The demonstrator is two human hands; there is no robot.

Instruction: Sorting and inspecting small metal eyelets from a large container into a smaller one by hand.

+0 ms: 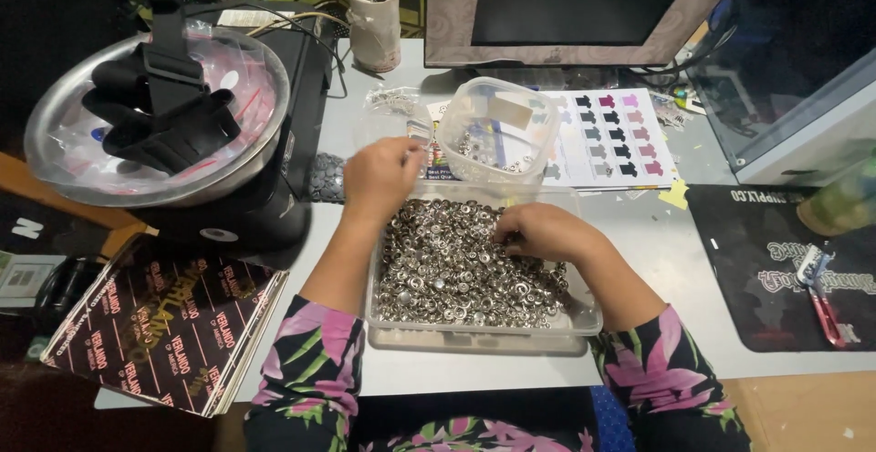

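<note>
Right hand [545, 231] down in the tray [474, 333] of metal snaps [456, 274], fingers curled in the pile, pinching. Left hand [381, 176] raised near the tub [497, 128], fingers bunched, pinching something small. Tub holds few snaps; tray nearly full, so sorting looks barely started.

I'm at a cluttered small craft workbench: a clear tray [566, 322] heaped with metal snap buttons [456, 274], a monitor [575, 10] propped behind, a garment colour chart [616, 137], pliers [821, 301] on a black mat [776, 324].
</note>
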